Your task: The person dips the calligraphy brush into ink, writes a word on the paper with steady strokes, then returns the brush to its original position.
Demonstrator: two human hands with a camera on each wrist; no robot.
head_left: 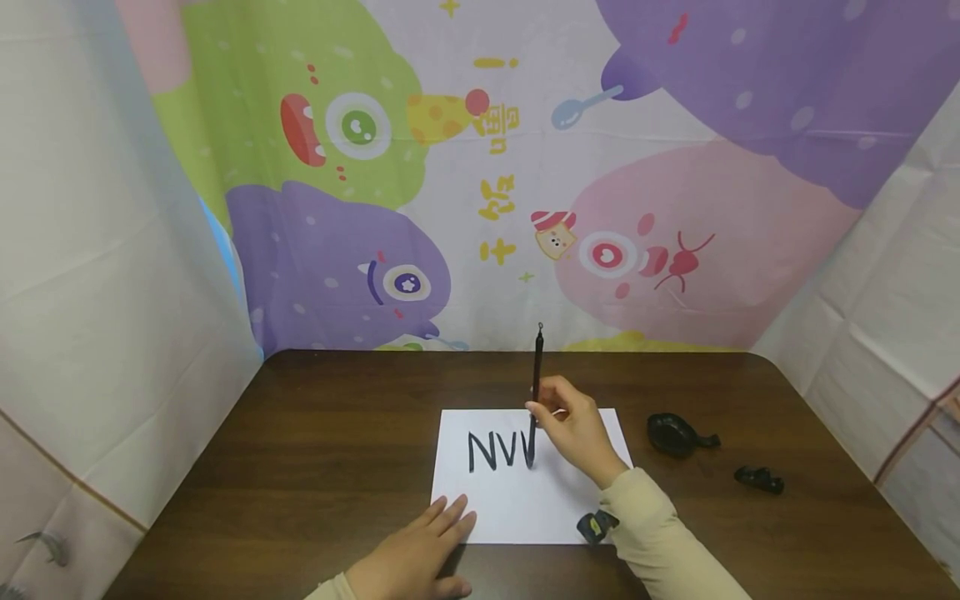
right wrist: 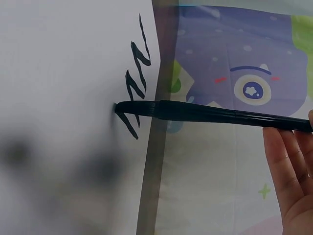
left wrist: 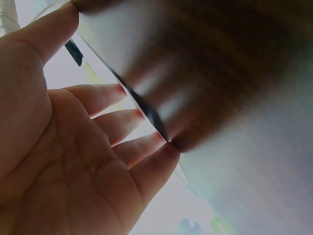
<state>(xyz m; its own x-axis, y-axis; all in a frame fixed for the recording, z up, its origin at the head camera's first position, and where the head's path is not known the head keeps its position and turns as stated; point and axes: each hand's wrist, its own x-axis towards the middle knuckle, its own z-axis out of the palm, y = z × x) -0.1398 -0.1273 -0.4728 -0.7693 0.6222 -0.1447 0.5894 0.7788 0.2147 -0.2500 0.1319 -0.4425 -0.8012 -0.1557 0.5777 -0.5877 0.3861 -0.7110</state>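
My right hand (head_left: 573, 429) pinches a black calligraphy brush (head_left: 537, 367) and holds it nearly upright. In the right wrist view the dark bristles (right wrist: 137, 107) touch a white sheet of paper (head_left: 525, 508) at the end of a stroke. Black ink strokes (head_left: 482, 451), looking like an N followed by V shapes, run across the upper part of the sheet. My left hand (head_left: 420, 550) lies with its fingers straight on the lower left edge of the paper. The left wrist view shows its palm and extended fingertips (left wrist: 168, 149) against the surface.
Right of the paper sits a black dish with a short handle (head_left: 671, 435), with a small black lumpy object (head_left: 759, 479) beyond it. A black item with a yellow-green mark (head_left: 595, 527) is by my right sleeve. A cartoon-printed curtain (head_left: 487, 308) hangs behind the brown table (head_left: 337, 450).
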